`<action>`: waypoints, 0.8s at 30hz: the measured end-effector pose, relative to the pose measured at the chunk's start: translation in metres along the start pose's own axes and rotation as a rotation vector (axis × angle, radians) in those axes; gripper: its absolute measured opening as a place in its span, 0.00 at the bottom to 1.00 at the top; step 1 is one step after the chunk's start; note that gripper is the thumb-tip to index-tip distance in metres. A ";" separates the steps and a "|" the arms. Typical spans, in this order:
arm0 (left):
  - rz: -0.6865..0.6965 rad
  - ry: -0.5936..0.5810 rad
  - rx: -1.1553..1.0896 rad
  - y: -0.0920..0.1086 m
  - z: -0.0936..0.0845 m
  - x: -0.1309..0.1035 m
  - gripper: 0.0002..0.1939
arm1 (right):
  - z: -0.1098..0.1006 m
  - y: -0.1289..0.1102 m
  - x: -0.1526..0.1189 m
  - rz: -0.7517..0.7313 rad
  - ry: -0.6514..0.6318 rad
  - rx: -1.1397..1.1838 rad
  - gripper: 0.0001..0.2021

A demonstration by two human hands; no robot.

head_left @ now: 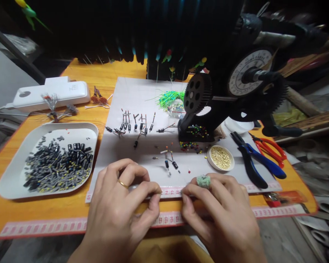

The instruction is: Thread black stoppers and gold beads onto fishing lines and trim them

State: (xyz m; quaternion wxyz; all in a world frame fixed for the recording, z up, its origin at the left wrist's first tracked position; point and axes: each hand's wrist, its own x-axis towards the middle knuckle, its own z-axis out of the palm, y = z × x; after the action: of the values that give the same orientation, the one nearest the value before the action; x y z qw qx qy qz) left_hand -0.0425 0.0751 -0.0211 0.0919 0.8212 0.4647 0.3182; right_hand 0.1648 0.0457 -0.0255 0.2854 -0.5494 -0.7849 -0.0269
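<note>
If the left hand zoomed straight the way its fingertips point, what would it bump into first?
Most likely the fingertips of the right hand. The left hand points across at them, with the pink numbered strip showing between. Their heights are hard to judge, so it might just miss.

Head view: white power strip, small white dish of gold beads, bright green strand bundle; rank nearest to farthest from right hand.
1. Gold-bead dish, just beyond the right hand
2. Green strand bundle, back middle
3. White power strip, far left
</note>
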 end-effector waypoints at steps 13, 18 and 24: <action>0.000 0.016 -0.004 0.001 0.002 0.000 0.07 | -0.004 0.002 -0.002 0.024 -0.005 0.005 0.04; 0.010 -0.003 -0.011 0.002 0.003 0.001 0.07 | -0.004 0.003 -0.003 0.002 -0.003 -0.004 0.04; -0.033 0.023 -0.017 0.003 0.002 0.001 0.06 | -0.006 0.005 -0.003 -0.023 -0.002 -0.044 0.04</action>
State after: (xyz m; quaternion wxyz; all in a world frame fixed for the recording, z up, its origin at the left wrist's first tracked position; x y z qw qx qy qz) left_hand -0.0387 0.0745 -0.0213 0.0988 0.8090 0.4763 0.3301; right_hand 0.1724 0.0430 -0.0235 0.2721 -0.5465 -0.7907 -0.0469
